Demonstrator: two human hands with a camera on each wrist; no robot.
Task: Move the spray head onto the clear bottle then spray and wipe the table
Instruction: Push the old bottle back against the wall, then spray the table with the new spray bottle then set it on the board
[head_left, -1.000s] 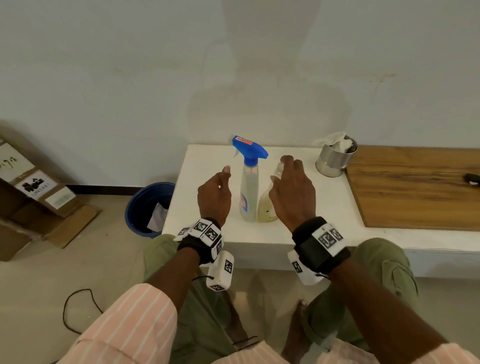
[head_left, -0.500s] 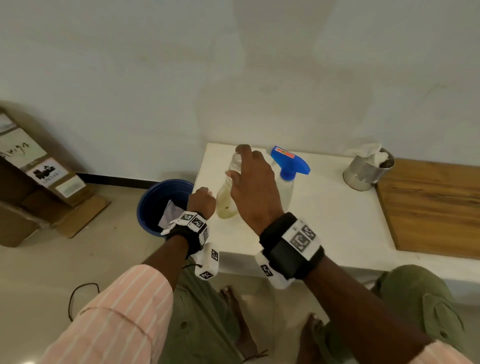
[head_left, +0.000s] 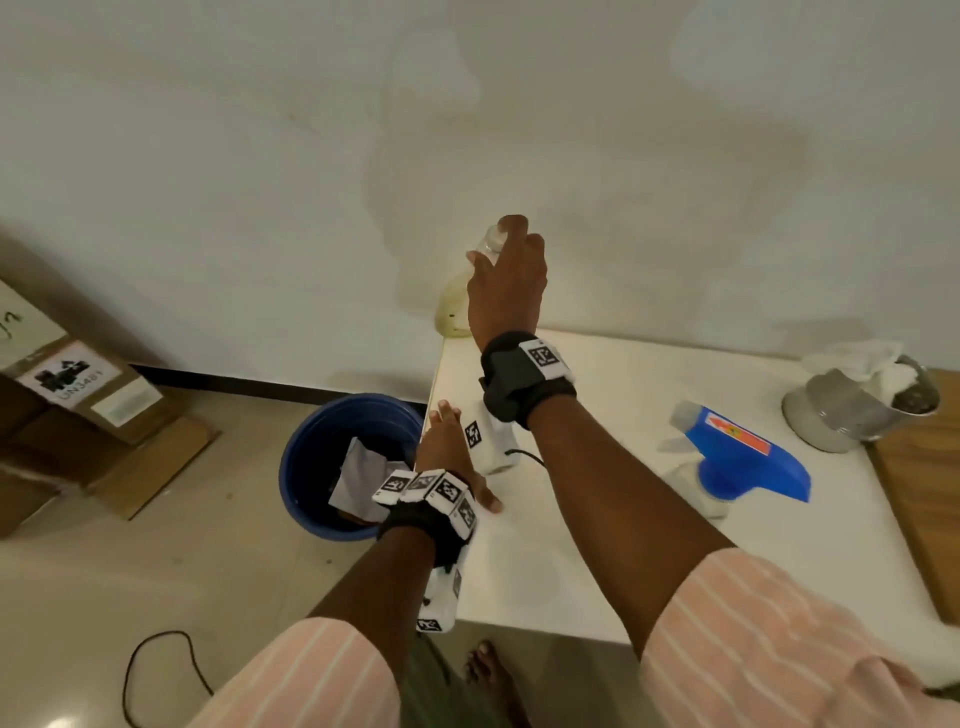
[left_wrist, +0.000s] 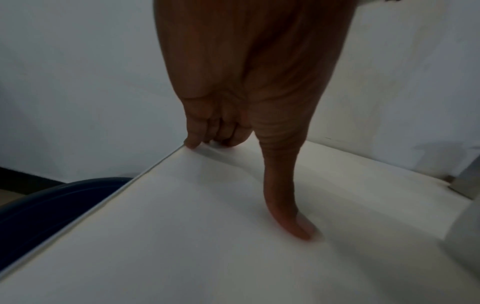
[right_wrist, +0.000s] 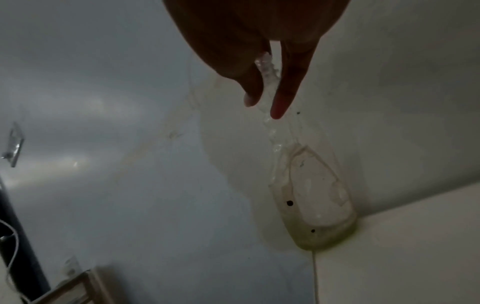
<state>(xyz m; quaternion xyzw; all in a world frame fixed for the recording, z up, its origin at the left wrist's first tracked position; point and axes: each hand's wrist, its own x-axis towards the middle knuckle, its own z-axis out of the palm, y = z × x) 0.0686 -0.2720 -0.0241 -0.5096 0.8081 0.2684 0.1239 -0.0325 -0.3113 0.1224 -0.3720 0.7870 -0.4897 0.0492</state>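
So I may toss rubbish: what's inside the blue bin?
Inside the blue bin lies crumpled pale paper; the left hand and wrist strap cover its right side.

On the table (head_left: 597, 561), the clear bottle (head_left: 453, 306) stands at the far left corner against the wall, the spray bottle (head_left: 727, 457) lies right of it, the tin (head_left: 841, 410) sits far right beside the board (head_left: 930, 499), and the bucket (head_left: 311, 457) stands on the floor, left.
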